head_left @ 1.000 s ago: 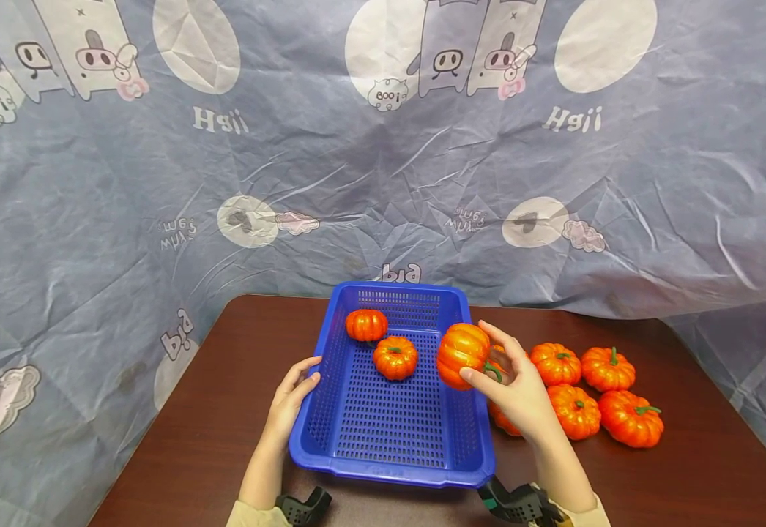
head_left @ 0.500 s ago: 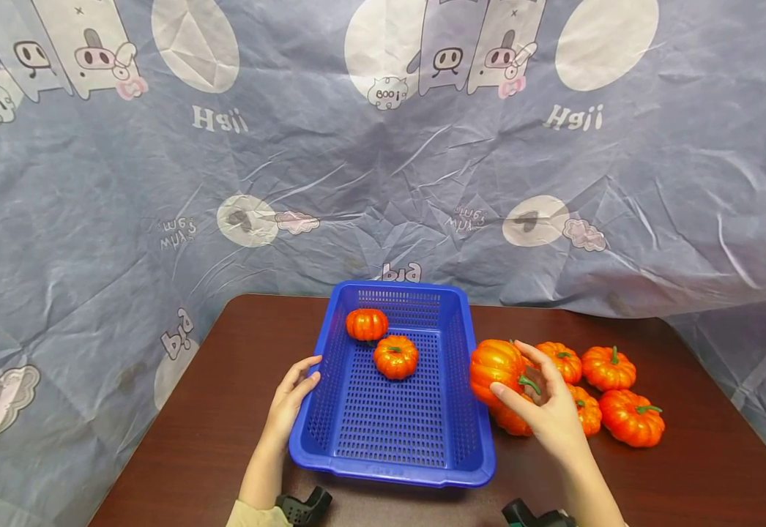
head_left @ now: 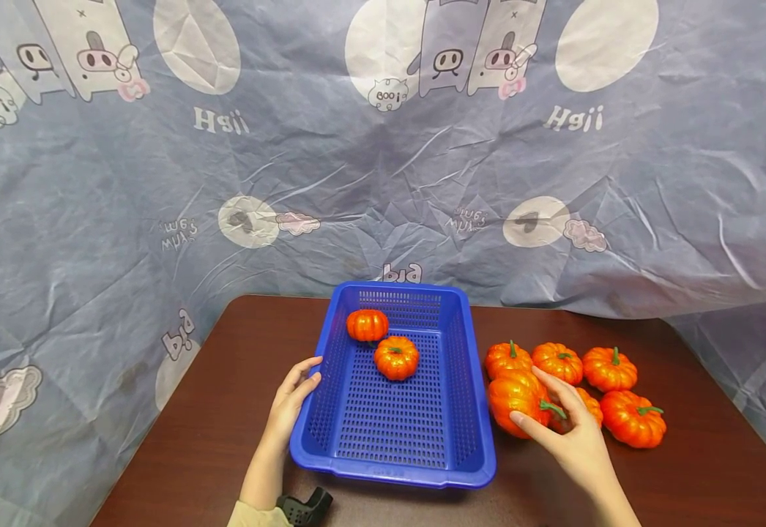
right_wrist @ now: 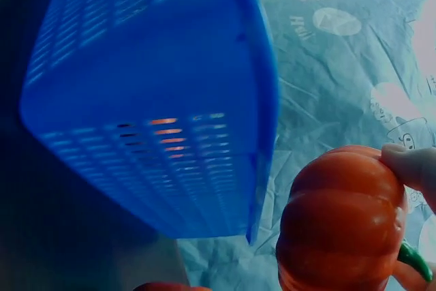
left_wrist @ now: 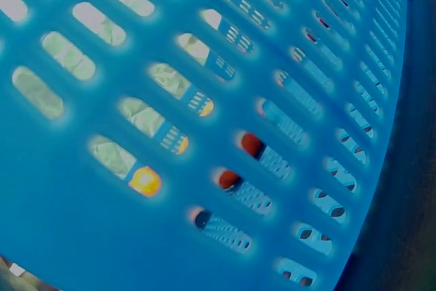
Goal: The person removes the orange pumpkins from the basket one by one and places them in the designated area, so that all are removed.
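In the head view my left hand (head_left: 294, 391) grips the left rim of a blue plastic basket (head_left: 392, 474). Two small orange pumpkins, one at the back left (head_left: 367, 325) and one nearer the middle (head_left: 396, 359), sit inside it. Just right of the basket, my right hand (head_left: 574, 432) holds another pumpkin (head_left: 517, 399) between thumb and fingers, its green stem towards the palm. The right wrist view shows this held pumpkin (right_wrist: 340, 223) beside the basket's outer wall (right_wrist: 163, 100). Perforated basket wall (left_wrist: 102, 236) fills the left wrist view, where no hand is visible.
Several more pumpkins cluster on the brown table (head_left: 225, 410) right of the basket, including one at the back (head_left: 610, 369) and one at the right (head_left: 633, 419). The held pumpkin and right hand partly hide the cluster. A grey printed cloth (head_left: 383, 183) hangs behind the table.
My right hand has carried its pumpkin from over the basket's right side to the right and down, beside the basket. The left hand and basket have stayed in place.
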`<move>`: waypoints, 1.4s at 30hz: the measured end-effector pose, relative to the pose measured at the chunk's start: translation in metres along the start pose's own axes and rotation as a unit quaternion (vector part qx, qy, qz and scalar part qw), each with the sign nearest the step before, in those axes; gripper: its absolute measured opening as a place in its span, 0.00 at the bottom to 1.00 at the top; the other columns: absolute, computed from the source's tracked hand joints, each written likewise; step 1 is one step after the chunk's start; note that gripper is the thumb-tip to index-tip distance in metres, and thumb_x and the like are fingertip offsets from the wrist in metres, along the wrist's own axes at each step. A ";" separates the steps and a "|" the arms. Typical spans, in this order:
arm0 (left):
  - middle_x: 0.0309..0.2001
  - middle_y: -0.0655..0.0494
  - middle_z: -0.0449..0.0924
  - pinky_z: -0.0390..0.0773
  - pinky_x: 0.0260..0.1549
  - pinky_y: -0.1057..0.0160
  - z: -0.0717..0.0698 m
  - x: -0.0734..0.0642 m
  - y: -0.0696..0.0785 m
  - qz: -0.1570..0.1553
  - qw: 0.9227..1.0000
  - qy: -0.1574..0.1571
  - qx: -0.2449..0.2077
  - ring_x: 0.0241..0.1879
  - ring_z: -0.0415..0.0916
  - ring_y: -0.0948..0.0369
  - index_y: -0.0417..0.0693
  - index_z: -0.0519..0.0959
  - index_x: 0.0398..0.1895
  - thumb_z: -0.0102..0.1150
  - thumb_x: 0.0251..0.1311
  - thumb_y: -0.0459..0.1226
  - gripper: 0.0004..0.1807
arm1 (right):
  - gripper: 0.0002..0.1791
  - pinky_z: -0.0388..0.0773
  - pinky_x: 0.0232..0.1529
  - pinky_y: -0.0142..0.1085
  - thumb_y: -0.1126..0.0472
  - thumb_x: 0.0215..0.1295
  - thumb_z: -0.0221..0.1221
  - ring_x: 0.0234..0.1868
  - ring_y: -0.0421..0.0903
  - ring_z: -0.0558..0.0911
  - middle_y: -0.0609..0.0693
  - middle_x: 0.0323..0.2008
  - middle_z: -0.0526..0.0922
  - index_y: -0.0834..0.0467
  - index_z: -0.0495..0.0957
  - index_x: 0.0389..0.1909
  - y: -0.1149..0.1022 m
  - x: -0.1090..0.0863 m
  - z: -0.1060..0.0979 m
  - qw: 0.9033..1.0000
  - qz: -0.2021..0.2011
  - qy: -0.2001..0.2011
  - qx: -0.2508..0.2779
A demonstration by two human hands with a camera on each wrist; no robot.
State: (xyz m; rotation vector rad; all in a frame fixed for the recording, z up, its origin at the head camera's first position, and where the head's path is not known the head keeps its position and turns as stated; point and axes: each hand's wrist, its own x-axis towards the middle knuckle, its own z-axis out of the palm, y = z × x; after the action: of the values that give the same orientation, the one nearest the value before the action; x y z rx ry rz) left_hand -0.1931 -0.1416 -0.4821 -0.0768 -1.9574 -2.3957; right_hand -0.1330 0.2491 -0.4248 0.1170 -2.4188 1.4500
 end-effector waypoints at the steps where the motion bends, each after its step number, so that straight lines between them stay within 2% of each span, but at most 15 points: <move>1: 0.66 0.46 0.61 0.76 0.42 0.62 0.000 0.000 0.000 0.001 1.000 -0.002 -0.004 0.50 0.69 0.51 0.37 0.66 0.61 0.49 0.66 0.34 0.21 | 0.36 0.65 0.46 0.18 0.64 0.53 0.68 0.52 0.33 0.65 0.40 0.59 0.68 0.53 0.67 0.64 0.001 -0.001 0.000 1.000 0.003 0.000 -0.001; 6: 0.63 0.43 0.63 0.77 0.39 0.61 0.001 -0.001 0.000 0.002 1.000 -0.006 -0.022 0.47 0.71 0.52 0.35 0.65 0.62 0.47 0.66 0.33 0.21 | 0.37 0.65 0.45 0.17 0.63 0.52 0.69 0.53 0.32 0.65 0.39 0.58 0.67 0.53 0.66 0.64 0.006 -0.009 -0.002 1.000 0.023 0.001 0.003; 12: 0.62 0.43 0.64 0.76 0.40 0.62 0.000 -0.001 0.000 0.003 1.000 -0.002 -0.010 0.47 0.71 0.53 0.37 0.66 0.61 0.48 0.66 0.34 0.21 | 0.36 0.66 0.44 0.16 0.63 0.51 0.69 0.51 0.30 0.67 0.37 0.56 0.67 0.55 0.67 0.63 0.017 -0.019 -0.004 1.000 0.028 -0.002 -0.009; 16: 0.63 0.45 0.63 0.76 0.41 0.63 0.000 0.000 0.000 0.004 1.000 -0.002 -0.007 0.48 0.70 0.54 0.37 0.66 0.61 0.48 0.66 0.34 0.21 | 0.36 0.66 0.43 0.17 0.62 0.52 0.69 0.50 0.28 0.67 0.37 0.57 0.66 0.54 0.68 0.63 0.022 -0.023 -0.006 0.999 0.027 -0.012 -0.024; 25: 0.65 0.46 0.62 0.76 0.41 0.63 0.000 0.000 0.000 0.002 1.000 -0.004 -0.010 0.49 0.70 0.54 0.36 0.66 0.62 0.48 0.66 0.33 0.21 | 0.36 0.67 0.44 0.18 0.63 0.51 0.69 0.50 0.27 0.67 0.38 0.55 0.66 0.56 0.68 0.62 0.031 -0.029 -0.009 0.999 0.013 -0.049 -0.018; 29: 0.66 0.46 0.61 0.75 0.42 0.63 0.000 0.000 -0.001 0.005 1.000 -0.001 -0.003 0.51 0.69 0.55 0.36 0.66 0.61 0.48 0.66 0.33 0.21 | 0.35 0.68 0.43 0.19 0.63 0.50 0.70 0.49 0.28 0.68 0.42 0.57 0.65 0.56 0.69 0.61 0.034 -0.032 -0.010 0.998 0.014 -0.061 -0.021; 32: 0.67 0.47 0.60 0.74 0.44 0.64 0.000 0.000 -0.001 0.005 1.000 0.001 0.006 0.55 0.66 0.55 0.37 0.67 0.61 0.48 0.66 0.34 0.21 | 0.35 0.68 0.43 0.19 0.61 0.49 0.70 0.49 0.27 0.68 0.45 0.58 0.65 0.54 0.69 0.61 0.037 -0.035 -0.010 0.997 0.021 -0.069 -0.034; 35: 0.68 0.48 0.58 0.73 0.46 0.65 0.000 -0.001 -0.001 0.004 1.000 0.001 0.009 0.57 0.63 0.55 0.38 0.67 0.61 0.48 0.66 0.34 0.21 | 0.35 0.66 0.43 0.18 0.58 0.48 0.71 0.50 0.24 0.66 0.44 0.58 0.65 0.53 0.70 0.60 0.041 -0.038 -0.010 0.995 0.019 -0.072 -0.061; 39: 0.67 0.48 0.59 0.74 0.44 0.64 0.000 -0.001 -0.001 0.004 1.000 0.000 0.005 0.55 0.65 0.53 0.38 0.67 0.61 0.48 0.66 0.34 0.21 | 0.35 0.64 0.44 0.18 0.57 0.47 0.72 0.50 0.23 0.64 0.41 0.56 0.67 0.52 0.71 0.59 0.046 -0.041 -0.010 0.994 0.005 -0.075 -0.085; 42: 0.66 0.46 0.61 0.75 0.42 0.63 0.000 -0.001 0.000 0.004 1.000 -0.002 0.000 0.51 0.68 0.53 0.37 0.67 0.61 0.48 0.66 0.34 0.21 | 0.34 0.64 0.44 0.20 0.56 0.47 0.72 0.50 0.24 0.64 0.42 0.55 0.67 0.51 0.72 0.58 0.050 -0.042 -0.009 0.992 0.011 -0.087 -0.091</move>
State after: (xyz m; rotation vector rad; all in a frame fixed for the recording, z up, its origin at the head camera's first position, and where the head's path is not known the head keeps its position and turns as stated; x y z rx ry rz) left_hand -0.1924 -0.1413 -0.4824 -0.0907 -1.9544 -2.3935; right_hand -0.1025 0.2774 -0.4759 0.1833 -2.6871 1.2681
